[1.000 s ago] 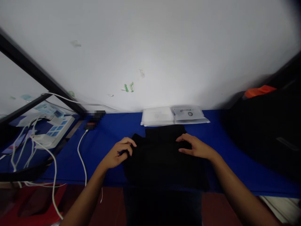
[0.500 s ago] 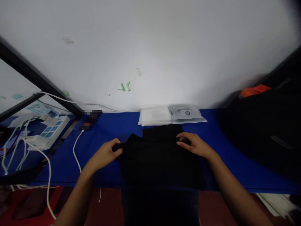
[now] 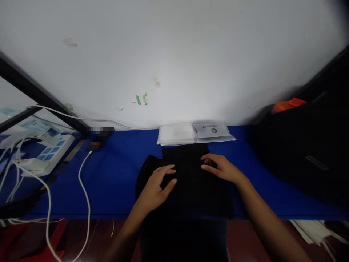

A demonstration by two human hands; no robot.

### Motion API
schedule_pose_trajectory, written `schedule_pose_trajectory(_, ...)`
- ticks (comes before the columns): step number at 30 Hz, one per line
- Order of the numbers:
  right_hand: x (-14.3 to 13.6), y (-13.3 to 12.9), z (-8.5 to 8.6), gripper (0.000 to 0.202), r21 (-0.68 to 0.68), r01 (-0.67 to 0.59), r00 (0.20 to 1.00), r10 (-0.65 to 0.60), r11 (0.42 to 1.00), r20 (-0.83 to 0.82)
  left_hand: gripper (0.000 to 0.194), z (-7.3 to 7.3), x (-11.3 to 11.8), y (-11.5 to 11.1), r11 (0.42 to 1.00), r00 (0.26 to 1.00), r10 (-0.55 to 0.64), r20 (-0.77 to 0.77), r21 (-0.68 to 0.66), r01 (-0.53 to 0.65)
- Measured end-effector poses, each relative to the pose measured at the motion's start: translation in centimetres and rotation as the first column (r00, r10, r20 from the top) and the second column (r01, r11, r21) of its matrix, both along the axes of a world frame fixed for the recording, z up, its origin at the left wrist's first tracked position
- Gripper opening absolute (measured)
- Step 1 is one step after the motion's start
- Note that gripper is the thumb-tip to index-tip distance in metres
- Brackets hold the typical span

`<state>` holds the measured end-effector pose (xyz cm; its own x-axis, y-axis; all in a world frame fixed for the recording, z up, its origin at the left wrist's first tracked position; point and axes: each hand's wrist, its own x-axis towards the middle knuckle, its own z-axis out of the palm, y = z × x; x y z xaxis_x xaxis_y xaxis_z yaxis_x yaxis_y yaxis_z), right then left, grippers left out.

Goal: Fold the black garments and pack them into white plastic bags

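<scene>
At the far left, a white power strip (image 3: 53,154) with blue socket faces lies among tangled white cables (image 3: 49,211), behind a black frame (image 3: 46,98). Below the table's edge there, part of something red (image 3: 56,238) shows. Next, near the wall, comes a dark device (image 3: 95,145), partly pixelated, with 1 white cable plugged into its near end and hanging over the edge of the blue table (image 3: 114,174). Above, 2 green scraps (image 3: 138,99) stick to the white wall (image 3: 207,62).

The left hand (image 3: 159,185) is over the left part of the black cloth (image 3: 188,189), its thumb and fingers spread well apart, with nothing seen in its hold. The cloth lies at the middle of the table's near side, reaching its front edge. Just behind it, against the wall, are a white pouch (image 3: 177,133) and, beside that, a translucent pouch (image 3: 212,131) with dark print.

The right hand (image 3: 220,167) is at the cloth's right part, fingers bent and thumb slightly apart from them; whether it pinches any fabric cannot be told. Further right, a large black bundle (image 3: 297,156) has an orange piece (image 3: 290,104) on top.
</scene>
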<state>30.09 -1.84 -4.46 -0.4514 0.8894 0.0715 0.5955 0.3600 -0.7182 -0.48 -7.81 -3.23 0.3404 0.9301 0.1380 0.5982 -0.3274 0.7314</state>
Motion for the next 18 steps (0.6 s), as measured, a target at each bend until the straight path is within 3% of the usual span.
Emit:
schedule_pose_trajectory(3,-0.1,-0.1,0.2,0.036,0.003,-0.013,1.0,0.013,1.0,0.014,0.028,-0.9,-1.9,-0.5,0.965,0.965,0.232,0.119,0.097,-0.244)
schedule_pose_trajectory(6,-0.1,-0.1,0.3,0.036,0.007,-0.022,0.999,0.021,1.0,0.025,0.033,-2.0,-3.1,-0.8,0.907,0.915,0.402,-0.03,0.152,-0.394)
schedule_pose_trajectory(10,-0.1,-0.1,0.3,0.037,0.002,-0.02,1.0,0.02,1.0,0.015,0.028,-2.5,-3.0,-0.8,0.922,0.896,0.384,-0.222,0.153,-0.356)
schedule_pose_trajectory(12,-0.1,0.0,0.4,0.037,-0.013,-0.019,1.0,0.019,1.0,-0.003,0.019,-1.9,-2.4,-0.2,0.898,0.895,0.418,-0.155,0.218,-0.381)
schedule_pose_trajectory(15,-0.2,-0.1,0.4,0.035,-0.039,-0.025,0.999,0.023,0.999,-0.04,0.01,-0.5,-1.2,1.2,0.839,0.898,0.434,0.071,0.331,-0.432)
schedule_pose_trajectory(17,-0.2,-0.1,0.3,0.034,-0.043,-0.029,0.998,0.027,0.999,-0.048,0.011,0.3,-0.1,2.0,0.858,0.932,0.332,0.147,0.363,-0.363)
schedule_pose_trajectory(18,-0.2,-0.1,0.3,0.033,-0.038,-0.035,0.998,0.033,0.999,-0.047,0.014,0.5,0.6,2.3,0.891,0.961,0.244,0.128,0.361,-0.274)
